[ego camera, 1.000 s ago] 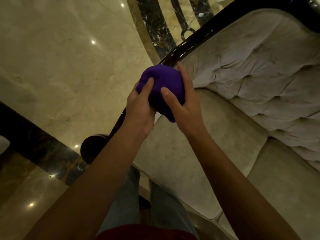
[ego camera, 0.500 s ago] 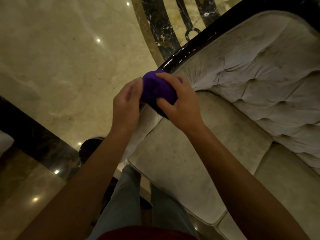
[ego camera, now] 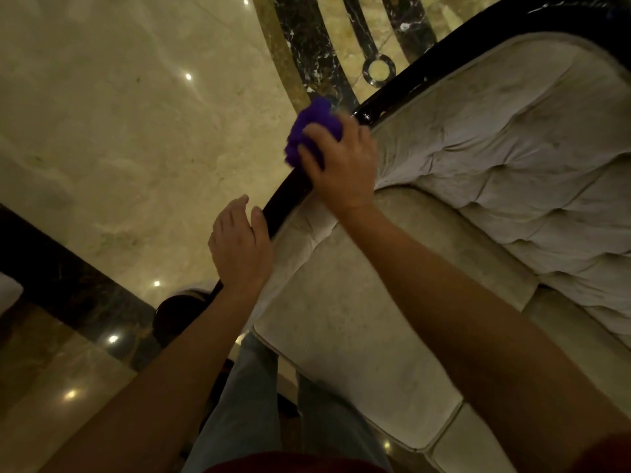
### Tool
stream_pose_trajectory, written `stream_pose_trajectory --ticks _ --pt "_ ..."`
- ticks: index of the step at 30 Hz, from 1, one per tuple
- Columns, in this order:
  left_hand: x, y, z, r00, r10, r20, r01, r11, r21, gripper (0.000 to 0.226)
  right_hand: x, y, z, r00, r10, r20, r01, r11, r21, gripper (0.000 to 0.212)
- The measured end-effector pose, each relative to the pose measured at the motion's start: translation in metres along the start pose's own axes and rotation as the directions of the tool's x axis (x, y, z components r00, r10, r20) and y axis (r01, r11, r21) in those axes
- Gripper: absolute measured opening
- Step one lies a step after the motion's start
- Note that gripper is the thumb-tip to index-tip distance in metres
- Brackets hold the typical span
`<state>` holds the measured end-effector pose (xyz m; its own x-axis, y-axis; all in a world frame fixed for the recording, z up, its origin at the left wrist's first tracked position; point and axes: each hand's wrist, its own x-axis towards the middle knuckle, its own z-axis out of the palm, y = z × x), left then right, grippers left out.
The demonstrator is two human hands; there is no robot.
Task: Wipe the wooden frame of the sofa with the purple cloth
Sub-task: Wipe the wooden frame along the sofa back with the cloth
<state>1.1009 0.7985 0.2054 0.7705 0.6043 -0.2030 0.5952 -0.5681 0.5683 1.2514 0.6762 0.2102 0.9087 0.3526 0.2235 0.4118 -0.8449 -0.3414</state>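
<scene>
The sofa's dark glossy wooden frame [ego camera: 406, 93] runs diagonally from the lower left arm end up to the top right, edging the beige tufted upholstery. My right hand [ego camera: 341, 165] presses the bunched purple cloth [ego camera: 312, 126] onto the frame's top rail, fingers curled over the cloth. My left hand [ego camera: 239, 247] rests lower on the same rail with fingers together and slightly bent, holding nothing. Part of the rail between the two hands stays visible [ego camera: 286, 192].
The beige seat cushion [ego camera: 341, 319] lies below my right forearm, the tufted backrest [ego camera: 512, 158] to the right. Polished marble floor [ego camera: 119, 131] with dark inlay bands spreads to the left. My legs in jeans [ego camera: 252, 397] stand by the sofa's front corner.
My left hand has let go of the cloth and dropped down onto the rail. My right hand has carried the cloth up along the frame and pressed it down.
</scene>
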Motion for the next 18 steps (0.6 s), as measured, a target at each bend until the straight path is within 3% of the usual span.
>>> stream_pose_trajectory --ticks 4,7,9,15,18 --pt "0.026 0.028 0.01 0.993 0.114 0.034 -0.117 0.987 0.114 0.038 0.067 0.078 -0.022 0.999 0.053 -0.004 -0.052 0.971 -0.233 0.045" --pt "0.034 0.036 0.014 0.994 0.11 0.012 -0.11 0.968 0.227 0.044 0.095 0.094 -0.027 0.994 0.1 -0.05 -0.11 0.947 -0.303 0.044" --pt "0.036 0.039 0.014 0.995 0.099 -0.003 -0.095 0.963 0.252 0.046 0.088 0.072 -0.024 0.983 0.163 -0.088 -0.181 0.95 -0.255 0.042" --pt "0.039 0.041 0.016 0.997 0.057 -0.06 -0.045 0.979 0.197 0.041 -0.012 -0.024 0.012 0.981 0.189 -0.046 -0.179 0.969 0.17 0.034" --pt "0.036 0.04 0.019 0.996 0.068 -0.066 -0.055 0.982 0.179 0.036 -0.006 -0.01 0.011 0.996 0.075 -0.045 -0.066 0.982 0.18 0.034"
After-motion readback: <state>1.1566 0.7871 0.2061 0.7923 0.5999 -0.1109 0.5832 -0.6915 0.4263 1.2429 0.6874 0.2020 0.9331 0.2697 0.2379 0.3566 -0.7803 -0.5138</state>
